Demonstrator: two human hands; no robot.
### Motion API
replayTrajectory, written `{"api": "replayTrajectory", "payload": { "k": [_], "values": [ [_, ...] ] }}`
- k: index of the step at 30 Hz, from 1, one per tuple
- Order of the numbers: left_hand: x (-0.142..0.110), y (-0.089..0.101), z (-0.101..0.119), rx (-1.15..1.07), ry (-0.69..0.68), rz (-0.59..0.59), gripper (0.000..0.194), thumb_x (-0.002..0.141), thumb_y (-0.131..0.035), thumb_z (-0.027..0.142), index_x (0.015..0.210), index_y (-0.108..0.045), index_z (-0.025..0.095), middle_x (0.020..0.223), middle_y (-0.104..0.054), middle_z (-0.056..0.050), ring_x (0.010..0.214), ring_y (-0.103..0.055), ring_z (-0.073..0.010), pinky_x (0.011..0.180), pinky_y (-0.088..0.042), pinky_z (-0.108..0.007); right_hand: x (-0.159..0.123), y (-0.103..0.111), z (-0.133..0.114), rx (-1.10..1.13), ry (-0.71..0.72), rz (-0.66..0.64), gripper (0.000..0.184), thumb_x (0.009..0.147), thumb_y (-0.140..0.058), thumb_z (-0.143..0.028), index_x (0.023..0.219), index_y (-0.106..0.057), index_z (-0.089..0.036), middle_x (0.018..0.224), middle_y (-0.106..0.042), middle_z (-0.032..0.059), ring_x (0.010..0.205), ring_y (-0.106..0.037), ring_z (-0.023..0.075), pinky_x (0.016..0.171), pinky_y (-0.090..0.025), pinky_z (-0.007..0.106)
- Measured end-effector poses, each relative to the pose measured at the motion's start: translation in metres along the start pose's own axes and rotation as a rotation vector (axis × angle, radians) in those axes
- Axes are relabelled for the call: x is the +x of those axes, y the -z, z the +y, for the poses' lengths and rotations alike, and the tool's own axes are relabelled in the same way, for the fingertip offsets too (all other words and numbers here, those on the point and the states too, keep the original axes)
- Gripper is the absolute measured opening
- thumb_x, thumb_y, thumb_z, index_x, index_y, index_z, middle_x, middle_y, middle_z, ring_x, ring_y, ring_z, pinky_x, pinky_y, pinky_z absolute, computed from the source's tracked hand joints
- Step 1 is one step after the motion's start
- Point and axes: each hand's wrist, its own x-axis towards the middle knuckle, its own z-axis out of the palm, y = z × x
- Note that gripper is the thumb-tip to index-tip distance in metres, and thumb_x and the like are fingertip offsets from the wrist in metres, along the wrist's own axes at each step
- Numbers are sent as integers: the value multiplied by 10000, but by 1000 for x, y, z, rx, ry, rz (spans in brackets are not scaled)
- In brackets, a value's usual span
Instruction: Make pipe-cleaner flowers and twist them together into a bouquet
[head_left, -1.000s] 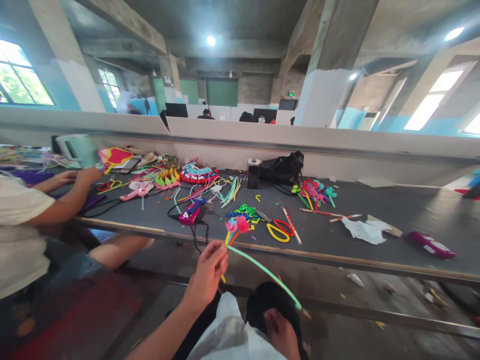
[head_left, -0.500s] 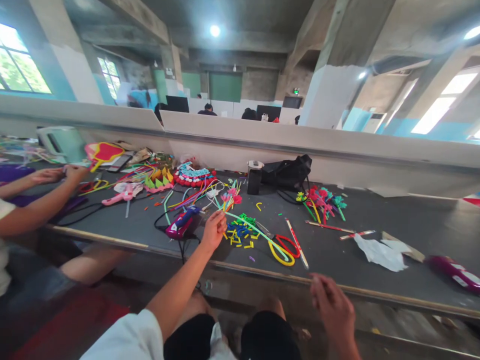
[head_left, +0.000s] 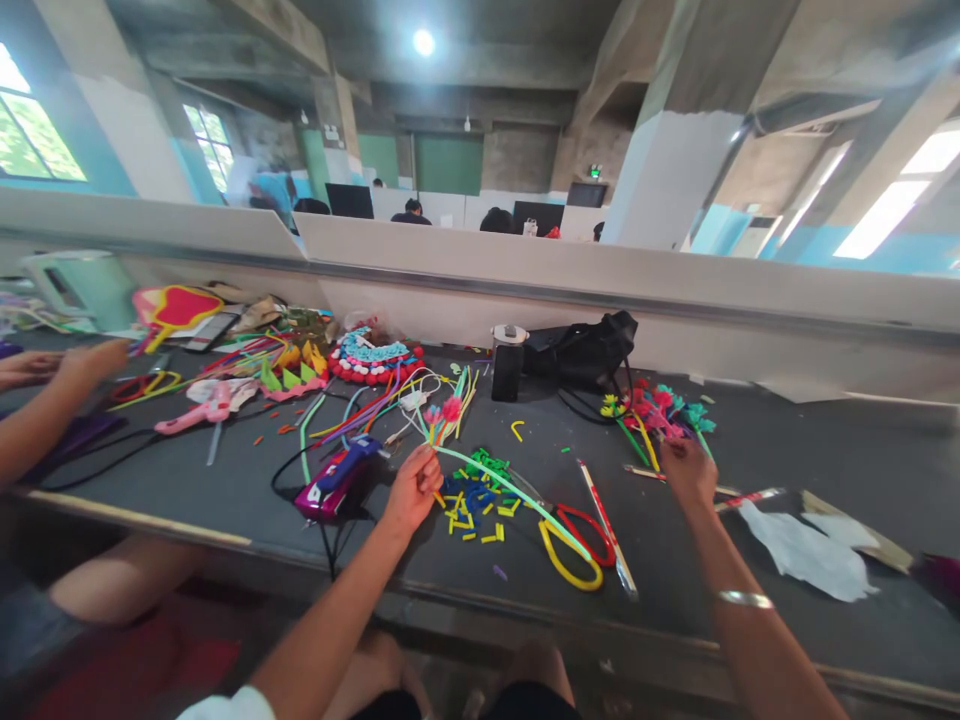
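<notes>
My left hand (head_left: 411, 487) is closed on a handmade flower (head_left: 444, 412) with pink petals, whose long green stem (head_left: 517, 492) trails right over the dark table (head_left: 675, 560). My right hand (head_left: 686, 470) reaches forward with fingers curled at the stems of a bunch of finished colourful flowers (head_left: 660, 408) lying at the back right; it touches or pinches them. Yellow and red scissors (head_left: 574, 545) lie between my hands.
A purple glue gun (head_left: 334, 478) with a black cord lies left of my left hand. Cut straw bits (head_left: 474, 490), a small black jar (head_left: 508, 364), a black bag (head_left: 581, 348) and white paper (head_left: 806, 548) are on the table. Another person's arms (head_left: 45, 400) work at the left.
My left hand carried the flower from below the table edge forward over the table. My right hand rose from my lap and reached out to the flower bunch.
</notes>
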Motion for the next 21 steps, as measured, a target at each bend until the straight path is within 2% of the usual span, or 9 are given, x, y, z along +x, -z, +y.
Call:
{"api": "replayTrajectory", "payload": {
  "k": [2, 6, 8, 11, 16, 19, 21],
  "values": [
    [1, -1, 0, 8, 12, 3, 245, 759, -724, 191, 737, -481, 167, 509, -415, 103, 342, -274, -7, 372, -201, -156, 7, -16, -3, -75, -31, -38, 268, 826, -569, -313, 985, -712, -151, 878, -706, 89, 800, -649, 219, 726, -500, 361],
    [2, -3, -1, 34, 20, 13, 231, 761, -727, 189, 749, -498, 163, 506, -421, 99, 344, -269, -6, 380, -204, -154, 6, -41, -8, -195, -70, -70, 390, 875, -510, -363, 1164, -662, -151, 1135, -637, 184, 1098, -573, 342, 840, -481, 464],
    [2, -3, -2, 46, 26, 15, 226, 760, -728, 182, 752, -503, 162, 504, -417, 99, 346, -269, -6, 383, -205, -151, 4, -49, -9, -235, -65, -117, 428, 866, -542, -402, 1198, -645, -151, 1184, -608, 205, 1152, -538, 370, 864, -474, 490],
    [3, -3, -2, 55, 34, 14, 216, 760, -726, 181, 761, -511, 164, 498, -403, 101, 349, -270, -9, 383, -202, -149, 5, -57, -5, -273, -53, -217, 393, 855, -599, -414, 1156, -662, -169, 1152, -623, 182, 1090, -585, 340, 847, -495, 482],
    [5, -4, -2, 62, 45, 17, 218, 754, -731, 167, 765, -513, 163, 512, -421, 96, 351, -277, -6, 387, -213, -148, 12, -63, 7, -303, -109, -318, 334, 918, -585, -433, 1100, -630, -157, 1063, -653, 77, 937, -638, 201, 823, -534, 409],
    [5, -6, -1, 67, 49, 22, 223, 757, -729, 165, 754, -506, 162, 513, -422, 95, 351, -275, -5, 388, -220, -147, 16, -64, 10, -289, -117, -309, 292, 938, -577, -394, 1098, -622, -154, 1066, -651, 64, 918, -641, 182, 813, -544, 388],
    [5, -7, 0, 70, 49, 23, 220, 761, -725, 163, 752, -505, 161, 511, -422, 94, 351, -275, -6, 385, -218, -146, 18, -63, 11, -268, -105, -251, 287, 943, -571, -376, 1120, -612, -153, 1096, -642, 68, 947, -637, 191, 827, -540, 397]
  ]
}}
